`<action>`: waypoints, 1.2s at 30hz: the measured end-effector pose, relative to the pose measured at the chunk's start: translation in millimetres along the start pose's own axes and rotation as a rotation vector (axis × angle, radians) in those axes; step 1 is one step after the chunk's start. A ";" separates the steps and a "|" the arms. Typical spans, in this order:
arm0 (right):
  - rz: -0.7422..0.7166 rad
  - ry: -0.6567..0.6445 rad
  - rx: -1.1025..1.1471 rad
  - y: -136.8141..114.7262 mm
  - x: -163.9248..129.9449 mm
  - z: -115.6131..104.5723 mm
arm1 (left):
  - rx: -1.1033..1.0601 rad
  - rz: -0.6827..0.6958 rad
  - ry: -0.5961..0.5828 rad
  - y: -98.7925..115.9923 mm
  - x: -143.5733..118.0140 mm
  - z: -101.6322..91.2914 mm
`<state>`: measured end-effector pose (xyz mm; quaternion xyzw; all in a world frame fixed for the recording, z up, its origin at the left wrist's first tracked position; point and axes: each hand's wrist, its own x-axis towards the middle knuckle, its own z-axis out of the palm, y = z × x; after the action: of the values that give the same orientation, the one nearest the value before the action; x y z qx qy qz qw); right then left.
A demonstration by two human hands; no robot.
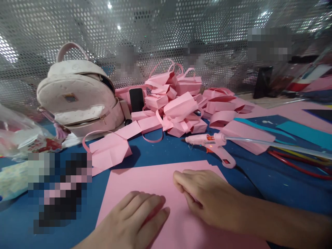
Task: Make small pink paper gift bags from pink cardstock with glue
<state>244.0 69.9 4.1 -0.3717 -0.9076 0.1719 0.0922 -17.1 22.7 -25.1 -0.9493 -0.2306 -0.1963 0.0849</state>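
Note:
Pink paper (135, 178) lies before me on the blue table, with a stepped upper right edge where more than one layer shows. My left hand (135, 214) rests on it palm down, fingers lightly bent and stretched out. To its right, my right hand (201, 195) is closed into a loose fist against the paper; the inside of that fist is hidden. Just beyond the right hand lies a pink glue gun (207, 140), a clear glue stick (259, 142) running out of its back. A pink paper bag (110, 150) with a looped handle lies past the paper's upper left corner.
Behind the paper is a heap of pink paper bags (178, 107). A white backpack (83, 97) and a phone (136, 99) stand at the back left. Plastic packaging (28, 135) sits far left. Blue strips (306, 133) and red cords (298, 166) lie right, before a perforated metal screen (155, 24).

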 end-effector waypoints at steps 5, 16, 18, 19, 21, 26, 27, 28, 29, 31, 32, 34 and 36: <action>-0.147 0.081 0.075 3.1 -1.1 0.9 | 0.000 -0.002 -0.005 0.3 1.6 -3.3; -0.491 0.124 -0.013 -7.4 1.9 0.2 | 0.014 -0.003 -0.004 3.1 7.3 -13.0; -0.499 0.084 -0.045 -8.3 1.7 -1.9 | -0.002 0.003 0.041 2.8 9.3 -14.7; -0.501 0.072 -0.061 -9.1 1.3 -2.9 | -0.014 0.003 0.059 2.7 10.2 -16.1; -0.496 0.056 -0.092 -11.0 0.3 -4.4 | -0.042 0.000 0.092 2.3 11.7 -20.0; -0.486 0.042 -0.139 -13.8 -2.1 -3.4 | -0.135 0.047 0.165 -2.1 11.8 -34.9; -0.484 0.040 -0.145 -13.9 -2.3 -2.9 | -0.153 0.052 0.158 -3.2 11.5 -38.2; -0.481 0.036 -0.150 -14.0 -2.5 -2.5 | -0.170 0.048 0.149 -4.2 11.3 -41.3; -0.478 0.029 -0.154 -14.1 -2.6 -2.2 | -0.185 0.040 0.141 -5.0 11.0 -44.2; -0.473 0.022 -0.159 -14.7 -2.6 -2.5 | -0.212 0.027 0.141 -6.3 10.6 -48.4; -0.474 0.022 -0.163 -15.1 -2.6 -2.9 | -0.222 0.019 0.142 -6.8 10.4 -49.5; -0.479 0.019 -0.172 -16.2 -2.5 -4.0 | -0.232 0.014 0.129 -7.4 9.8 -49.3; -0.487 0.026 -0.182 -16.7 -2.6 -4.6 | -0.204 0.029 0.128 -7.0 9.1 -46.1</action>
<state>236.5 58.1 14.6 -0.1514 -0.9808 0.0575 0.1087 -28.4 20.9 21.0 -0.9417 -0.1896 -0.2778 0.0052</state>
